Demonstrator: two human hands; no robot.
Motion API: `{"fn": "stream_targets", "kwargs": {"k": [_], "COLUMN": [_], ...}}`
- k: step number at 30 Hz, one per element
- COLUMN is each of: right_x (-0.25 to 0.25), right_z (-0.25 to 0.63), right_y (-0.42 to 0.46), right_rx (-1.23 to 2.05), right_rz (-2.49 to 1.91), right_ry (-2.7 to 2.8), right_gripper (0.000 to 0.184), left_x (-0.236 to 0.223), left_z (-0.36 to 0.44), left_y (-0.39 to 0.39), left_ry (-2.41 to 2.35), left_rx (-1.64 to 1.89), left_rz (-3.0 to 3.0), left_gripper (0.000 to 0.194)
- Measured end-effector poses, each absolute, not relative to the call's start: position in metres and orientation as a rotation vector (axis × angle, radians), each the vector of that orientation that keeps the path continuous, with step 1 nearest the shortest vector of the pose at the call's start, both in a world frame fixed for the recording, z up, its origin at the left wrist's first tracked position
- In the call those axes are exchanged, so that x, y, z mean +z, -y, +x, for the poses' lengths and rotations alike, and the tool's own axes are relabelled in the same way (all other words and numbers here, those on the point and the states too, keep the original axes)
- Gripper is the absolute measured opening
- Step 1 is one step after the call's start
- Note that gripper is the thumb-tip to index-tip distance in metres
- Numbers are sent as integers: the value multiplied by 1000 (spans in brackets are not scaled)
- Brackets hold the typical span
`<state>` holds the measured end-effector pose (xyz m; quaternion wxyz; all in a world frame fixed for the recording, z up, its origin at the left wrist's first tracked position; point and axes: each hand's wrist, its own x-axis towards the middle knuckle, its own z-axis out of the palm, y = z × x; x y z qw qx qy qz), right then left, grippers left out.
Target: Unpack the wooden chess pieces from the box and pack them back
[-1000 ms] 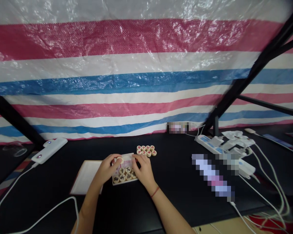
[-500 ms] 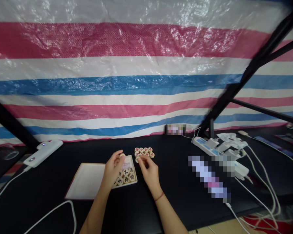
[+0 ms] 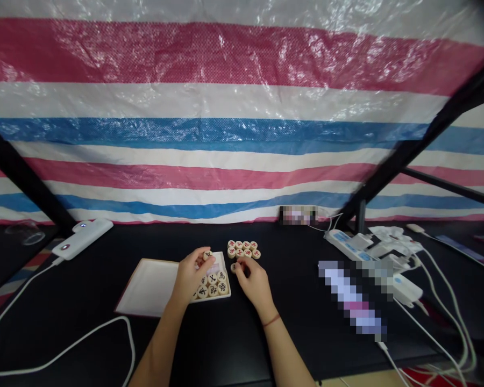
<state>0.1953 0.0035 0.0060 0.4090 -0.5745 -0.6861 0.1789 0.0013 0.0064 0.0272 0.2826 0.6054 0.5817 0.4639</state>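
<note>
My left hand point(image 3: 191, 275) pinches a xiangqi piece point(image 3: 208, 256) with a dark character above the open white box point(image 3: 228, 275). Inside that box lie several black-marked xiangqi pieces point(image 3: 213, 279), partly covered by my left hand. My right hand point(image 3: 252, 280) is closed at the fingertips on another xiangqi piece point(image 3: 233, 267), low at the table just right of the box. Directly beyond my right fingers sit two rows of red-marked xiangqi pieces point(image 3: 243, 249) on the black table.
The box lid point(image 3: 145, 287) lies inside-up left of the box. A white device point(image 3: 83, 239) with a cable is at the far left. A power strip point(image 3: 367, 255) with plugs and cables and a blurred-out object point(image 3: 351, 298) are on the right. Striped sheeting hangs behind.
My right hand has moved from the box to the table beside it, below the red pieces, with a piece in its fingers. My left hand has turned its piece so the character shows.
</note>
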Motion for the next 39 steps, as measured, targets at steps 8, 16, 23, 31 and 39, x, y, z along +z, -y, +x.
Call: {"fn": "stream_targets", "kwargs": {"k": [8,16,23,31,39], "right_x": [5,16,7,0,1], "right_z": [191,174,184,184,181], "right_y": [-4,9,-3,-4,-3], "right_rx": [418,519,391,364,307], "right_rz": [-1324,-1075,-1280,-1381,-1471], "right_ry": [1818,1732,1621,1794,1811], "right_gripper": [15,23,23,27,18], "left_x": [21,33,26,25,24], "left_z": [2,13,9,4,1], "left_y": [-5,4,2,8,6], "left_ry": [-1481,-1350,-1512,-1423,-1436], "left_rx": [1139,1045,923,780,752], "left_rz": [1926,2344,2334,2317,2274], "left_gripper": [30,27,51,62,59]}}
